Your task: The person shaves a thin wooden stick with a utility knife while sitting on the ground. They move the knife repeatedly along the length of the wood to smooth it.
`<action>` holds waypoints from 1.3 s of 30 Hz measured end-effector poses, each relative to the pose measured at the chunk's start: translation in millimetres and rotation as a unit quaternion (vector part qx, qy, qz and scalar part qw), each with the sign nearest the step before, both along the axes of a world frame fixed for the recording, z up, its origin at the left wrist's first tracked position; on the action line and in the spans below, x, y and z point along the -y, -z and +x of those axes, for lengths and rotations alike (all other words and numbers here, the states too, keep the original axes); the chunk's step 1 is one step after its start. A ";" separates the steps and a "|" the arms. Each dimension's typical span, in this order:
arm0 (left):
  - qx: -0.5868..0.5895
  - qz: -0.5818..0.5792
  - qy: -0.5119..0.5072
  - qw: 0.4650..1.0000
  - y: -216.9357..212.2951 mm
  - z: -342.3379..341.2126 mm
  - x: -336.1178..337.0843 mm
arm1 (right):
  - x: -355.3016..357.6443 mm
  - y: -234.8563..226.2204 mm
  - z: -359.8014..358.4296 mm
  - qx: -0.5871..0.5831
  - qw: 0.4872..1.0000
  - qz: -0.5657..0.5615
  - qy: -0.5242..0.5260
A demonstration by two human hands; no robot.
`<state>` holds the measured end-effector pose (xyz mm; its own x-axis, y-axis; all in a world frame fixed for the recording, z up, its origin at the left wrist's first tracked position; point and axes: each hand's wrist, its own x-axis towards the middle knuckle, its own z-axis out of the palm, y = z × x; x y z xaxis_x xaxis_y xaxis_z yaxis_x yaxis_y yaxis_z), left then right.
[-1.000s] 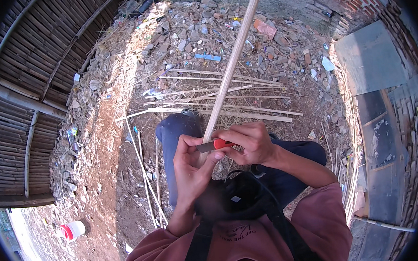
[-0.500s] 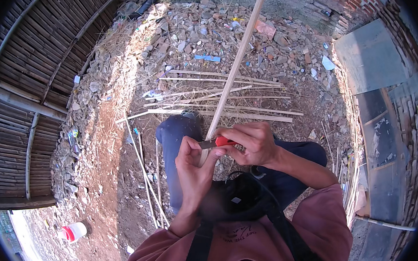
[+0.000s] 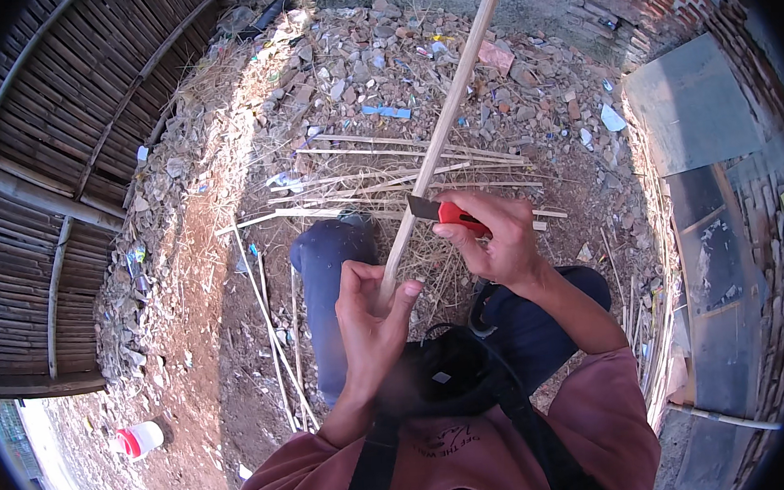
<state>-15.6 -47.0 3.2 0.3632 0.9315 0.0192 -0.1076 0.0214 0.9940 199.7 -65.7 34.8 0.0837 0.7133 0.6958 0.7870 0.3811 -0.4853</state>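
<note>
My left hand (image 3: 366, 304) is closed round the near end of a long, pale wooden strip (image 3: 454, 97), which slants away up and to the right. My right hand (image 3: 500, 241) grips a utility knife (image 3: 460, 217) by its red handle. The knife's broad dark blade lies across the strip, touching or nearly touching it partway along, ahead of my left hand. Beyond my knees, several thin wooden strips (image 3: 351, 193) are spread over the ground, partly hidden behind the held strip and my right hand.
More thin strips (image 3: 276, 346) lie left of my knee. Rubble (image 3: 368, 63) and litter cover the ground ahead. A bamboo wall (image 3: 77, 104) stands left, with a white and red container (image 3: 140, 440) below. Boards (image 3: 699, 110) lean against the brick wall on the right.
My right hand and the knife have moved forward along the strip, away from my left hand. The strip's far end has come lower into view, and my left hand stays on its near end.
</note>
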 end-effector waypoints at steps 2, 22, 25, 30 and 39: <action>0.011 0.002 -0.005 1.000 -0.4 2.7 -0.1 | 0.9 9.9 -0.3 0.023 0.998 0.004 -0.062; 0.083 -0.004 -0.036 0.996 -1.1 2.2 0.8 | 13.4 18.6 -25.9 0.103 0.993 -0.033 -0.047; 0.084 0.000 -0.048 0.995 -4.9 4.0 0.0 | 14.0 18.2 -27.1 0.095 0.994 -0.037 -0.039; 0.065 0.004 -0.054 0.996 -3.2 7.1 -3.6 | 13.6 17.0 -27.1 0.097 0.995 -0.030 -0.016; 0.006 0.031 -0.059 0.998 -5.3 4.4 -3.2 | 1.5 4.5 -11.9 0.060 0.998 0.005 0.019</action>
<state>-11.3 -43.9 8.5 0.2501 0.9647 0.0819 -0.1177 -0.0537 0.9916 187.8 -67.2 30.3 0.0264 0.7044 0.7093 0.8536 0.3534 -0.3827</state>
